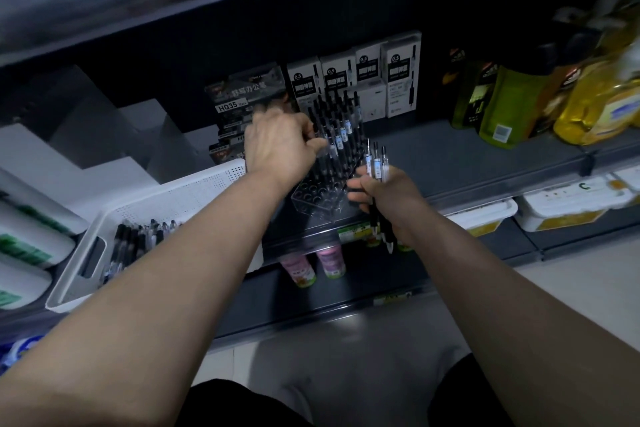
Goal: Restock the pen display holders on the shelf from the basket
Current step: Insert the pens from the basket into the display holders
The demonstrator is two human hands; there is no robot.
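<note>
Head view — clear holder (311,198), black-capped pens (337,121) crowding its back rows.

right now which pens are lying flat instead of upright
The pens in the white basket; those in the clear holder and the right hand are upright.

Clearances about the clear pen holder (313,199). Front holes: open to you from above; rear rows: blocked by standing pens (341,121). Behind it, white pen boxes (360,80) and dark boxes (242,100) close the way; just left, the white basket (166,215). Right of it the shelf (467,156) is free as far as the bottles (502,107). Your left hand (277,142), pinching one standing pen, covers its left side; your right hand (388,191), gripping a pen bundle (375,159), stands at its right front corner.
</note>
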